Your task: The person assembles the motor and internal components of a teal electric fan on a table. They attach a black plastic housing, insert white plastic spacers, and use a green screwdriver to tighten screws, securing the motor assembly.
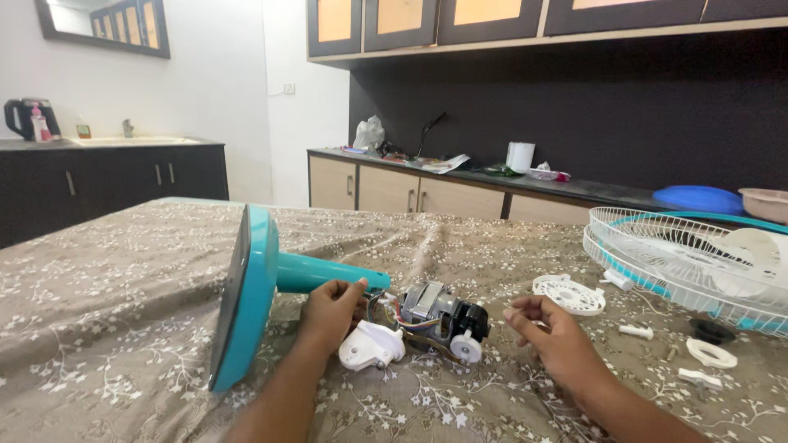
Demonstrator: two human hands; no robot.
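A teal fan stand (pixel 308 273) lies on its side on the cloth-covered table, its round base (pixel 245 295) standing on edge at the left. My left hand (pixel 330 313) grips the stand's neck where coloured wires run out. Just right of it sits the bare fan motor (pixel 439 316) with a white plastic housing piece (pixel 371 346) in front. My right hand (pixel 552 335) rests on the cloth to the motor's right, fingers loosely curled, holding nothing.
White wire fan guards with a blade (pixel 689 254) lie at the right. A white round grille piece (pixel 569 294), a white ring (pixel 711 353), a black cap (pixel 711 331) and small white parts are scattered nearby. Counters with clutter line the back wall.
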